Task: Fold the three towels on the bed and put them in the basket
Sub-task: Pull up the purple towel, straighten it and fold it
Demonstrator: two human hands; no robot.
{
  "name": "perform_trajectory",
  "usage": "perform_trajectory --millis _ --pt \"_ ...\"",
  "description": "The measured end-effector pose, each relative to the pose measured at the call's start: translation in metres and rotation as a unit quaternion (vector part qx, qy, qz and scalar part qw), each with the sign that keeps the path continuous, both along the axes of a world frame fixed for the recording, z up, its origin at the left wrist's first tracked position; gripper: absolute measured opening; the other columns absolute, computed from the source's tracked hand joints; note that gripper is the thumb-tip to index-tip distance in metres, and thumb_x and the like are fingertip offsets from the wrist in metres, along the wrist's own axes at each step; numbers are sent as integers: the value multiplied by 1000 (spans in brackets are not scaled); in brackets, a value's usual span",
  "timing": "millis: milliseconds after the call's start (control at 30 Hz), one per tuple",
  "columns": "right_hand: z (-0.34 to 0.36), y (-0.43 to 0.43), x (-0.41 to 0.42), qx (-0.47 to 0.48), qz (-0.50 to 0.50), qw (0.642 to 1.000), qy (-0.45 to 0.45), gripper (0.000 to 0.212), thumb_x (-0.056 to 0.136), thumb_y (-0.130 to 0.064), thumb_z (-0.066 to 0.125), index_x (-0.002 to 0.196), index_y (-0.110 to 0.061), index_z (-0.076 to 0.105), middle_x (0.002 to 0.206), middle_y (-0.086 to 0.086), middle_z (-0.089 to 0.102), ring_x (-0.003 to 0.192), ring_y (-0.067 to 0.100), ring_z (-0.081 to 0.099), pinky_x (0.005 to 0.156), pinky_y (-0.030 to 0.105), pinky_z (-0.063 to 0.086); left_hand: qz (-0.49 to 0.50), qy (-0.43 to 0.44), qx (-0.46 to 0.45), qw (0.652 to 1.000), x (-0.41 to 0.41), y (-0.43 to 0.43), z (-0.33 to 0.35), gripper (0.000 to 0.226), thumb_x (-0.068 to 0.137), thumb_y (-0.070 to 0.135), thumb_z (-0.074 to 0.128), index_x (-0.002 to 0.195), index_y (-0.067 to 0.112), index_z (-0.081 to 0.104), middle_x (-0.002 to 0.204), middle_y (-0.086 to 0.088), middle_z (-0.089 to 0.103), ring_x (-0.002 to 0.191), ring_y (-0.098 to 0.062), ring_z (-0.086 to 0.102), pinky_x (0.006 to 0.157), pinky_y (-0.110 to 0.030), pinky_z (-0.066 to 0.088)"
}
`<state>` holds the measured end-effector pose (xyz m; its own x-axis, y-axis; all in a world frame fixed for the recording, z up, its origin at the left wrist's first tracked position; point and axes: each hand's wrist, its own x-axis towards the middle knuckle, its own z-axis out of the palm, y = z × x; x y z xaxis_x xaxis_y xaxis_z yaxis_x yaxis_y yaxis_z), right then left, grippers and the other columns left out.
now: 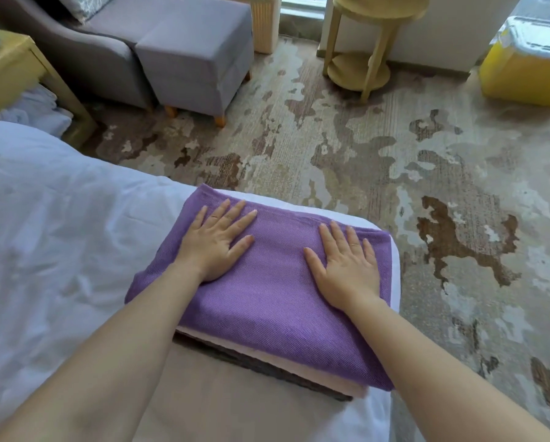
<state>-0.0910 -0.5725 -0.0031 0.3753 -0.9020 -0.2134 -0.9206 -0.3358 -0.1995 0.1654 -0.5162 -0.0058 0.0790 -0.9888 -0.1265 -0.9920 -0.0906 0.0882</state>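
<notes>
Both forearms are bare along the whole length that shows, from wrist to frame edge. The left hand (214, 247) and the right hand (347, 266) are bare as well, with short, plain, neatly trimmed nails.

Flat with fingers spread, the left grip (217, 242) and right grip (347, 266) press the folded purple towel (267, 314); beneath lies a pink towel (299, 366), then a dark edge (251, 362); the stack sits at the bed (59, 218)'s right edge; patterned carpet (363, 154) lies beyond.
</notes>
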Motion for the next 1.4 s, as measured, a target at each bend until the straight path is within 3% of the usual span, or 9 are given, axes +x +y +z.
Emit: perform_trajectory --millis 200,333,433,700,1000,1100,1200,1333,1400 --pt "10 9 -25 -7 -29 1000 4 75 88 -65 5 152 -25 5 160 -8 -2 146 13 -11 119 39 -8 45 -28 43 998 34 21 9 56 97 54 12 148 42 -6 159 17 -5 146 -7 -9 118 -36 -9" --pt "31 45 -27 -22 16 999 -33 79 81 -78 -1 148 -38 -10 155 -14 -21 143 15 -25 113 34 -22 4 -25 -1 1000 23 51 29 63 88 62 1 148 40 -1 155 18 -9 145 -7 -11 116 -34 -13" --pt "28 75 -38 -7 62 998 -8 80 76 -85 -1 144 -46 -19 153 -15 -28 140 15 -31 114 38 -20 -23 -21 31 999 21 78 23 66 84 67 -1 145 44 -11 155 17 -14 145 -8 -14 118 -35 -11" --pt "-12 79 -45 -14 39 998 -47 78 82 -80 9 148 -43 -6 158 -10 -17 144 17 -22 118 42 -8 23 84 11 996 37 77 -23 68 82 73 11 142 52 -13 154 21 -18 144 -5 -16 120 -38 -1" --pt "-42 72 -42 -21 -4 987 -162 65 91 -61 24 149 -38 7 158 -17 -1 146 9 -11 118 30 -10 59 179 -28 982 46 67 -54 63 86 67 21 144 51 1 155 22 -7 145 -5 -2 120 -36 9" --pt "-42 77 -45 -19 -95 966 -238 61 93 -52 26 148 -35 8 156 -19 0 145 4 -9 118 28 -9 172 290 -34 941 50 71 -49 58 91 60 31 144 55 7 154 27 3 139 4 11 111 -20 12" --pt "-39 79 -47 33 -209 906 -367 56 98 -49 32 144 -44 1 154 -25 -5 144 -2 -6 119 28 0 245 402 -19 882 51 72 -43 51 99 48 36 144 55 13 144 32 19 132 7 24 104 -11 15" --pt "-33 74 -53 170 -323 828 -425 56 97 -51 26 147 -46 3 152 -19 22 133 7 31 101 23 23 331 435 60 835 58 66 -38 59 96 58 27 148 31 27 145 17 33 135 -7 32 108 -20 17" --pt "-34 70 -57 203 -342 814 -423 53 97 -53 24 148 -37 17 143 -15 37 128 13 38 95 23 24 391 489 122 770 60 68 -35 69 85 74 33 133 27 51 133 12 55 120 -9 55 105 -30 35"
